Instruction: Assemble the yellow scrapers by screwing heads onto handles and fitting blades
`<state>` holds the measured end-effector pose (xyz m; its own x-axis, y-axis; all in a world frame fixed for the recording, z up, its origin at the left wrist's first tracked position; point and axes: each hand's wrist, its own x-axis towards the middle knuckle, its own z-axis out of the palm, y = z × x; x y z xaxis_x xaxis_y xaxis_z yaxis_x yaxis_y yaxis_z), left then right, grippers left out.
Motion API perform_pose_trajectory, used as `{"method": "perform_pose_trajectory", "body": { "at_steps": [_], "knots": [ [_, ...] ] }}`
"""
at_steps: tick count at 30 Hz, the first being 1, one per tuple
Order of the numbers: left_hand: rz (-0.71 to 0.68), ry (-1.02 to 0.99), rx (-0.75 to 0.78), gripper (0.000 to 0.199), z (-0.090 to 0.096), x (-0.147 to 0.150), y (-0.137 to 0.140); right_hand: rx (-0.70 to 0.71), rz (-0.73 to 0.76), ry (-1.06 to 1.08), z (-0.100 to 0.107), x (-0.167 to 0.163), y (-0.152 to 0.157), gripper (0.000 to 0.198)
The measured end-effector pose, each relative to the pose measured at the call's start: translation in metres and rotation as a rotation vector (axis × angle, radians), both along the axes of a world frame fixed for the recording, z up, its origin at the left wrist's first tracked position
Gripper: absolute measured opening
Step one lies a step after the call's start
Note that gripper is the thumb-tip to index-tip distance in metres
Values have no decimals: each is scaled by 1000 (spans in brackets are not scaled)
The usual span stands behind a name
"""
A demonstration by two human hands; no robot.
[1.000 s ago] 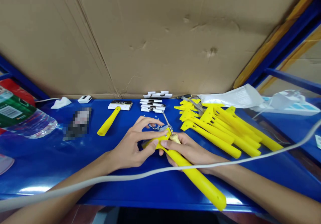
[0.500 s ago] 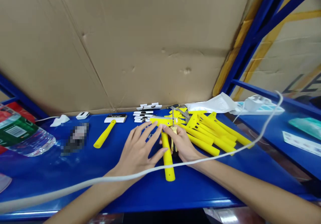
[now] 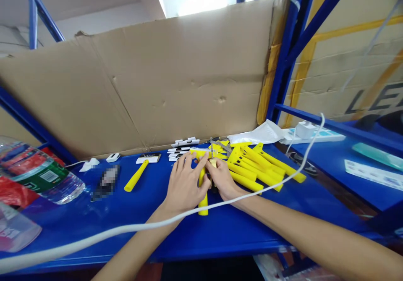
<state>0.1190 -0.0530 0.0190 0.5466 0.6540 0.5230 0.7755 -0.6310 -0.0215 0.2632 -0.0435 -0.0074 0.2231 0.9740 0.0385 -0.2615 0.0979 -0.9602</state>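
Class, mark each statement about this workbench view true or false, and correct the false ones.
1. The left hand touches a T-shaped yellow piece. True.
2. The right hand holds a sheet of paper. False: it holds a pale-gripped tool with a metal shaft pointing up.
3. Several yellow handles lie piled to the right of the hands. True.
4. The green-labelled bottle is at the right edge of the view. False: it is at the left.
5. A white cable crosses in front of both forearms. True.
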Motion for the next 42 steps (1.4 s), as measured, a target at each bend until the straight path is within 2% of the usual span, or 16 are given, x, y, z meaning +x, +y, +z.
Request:
{"method": "perform_pose_trajectory", "body": {
  "at_steps": [4,7,13,16,20,26,31,35,42],
  "knots": [
    [2,-35,-20,58,-3,-2,3,-9,78,15,-3,0,-2,52],
    [3,-77,-47,61,-6,-5,2,26,92,-6,-4,-1,-2,51],
    [81,-86,-244,63,-1,-7,4,106,136,-19,-1,-2,-4,48],
    [24,-151,-283,62,-1,-13,13,130,198,-39,-1,0,-5,41],
    [-159,-284,-248,57,-9,-24,28,175,264,-113,-4,3,-2,33],
    [-294,-332,-225,54,-16,-44,41,254,290,-222,-2,5,2,30],
    [-365,-297,-140,55,-15,-62,56,228,282,-168,1,6,-1,41],
    [-379,-287,-54,56,-22,-74,68,231,226,-134,1,9,1,55],
    [-424,-320,-43,60,-30,-82,61,218,195,-163,-4,9,4,56]
  ]
}}
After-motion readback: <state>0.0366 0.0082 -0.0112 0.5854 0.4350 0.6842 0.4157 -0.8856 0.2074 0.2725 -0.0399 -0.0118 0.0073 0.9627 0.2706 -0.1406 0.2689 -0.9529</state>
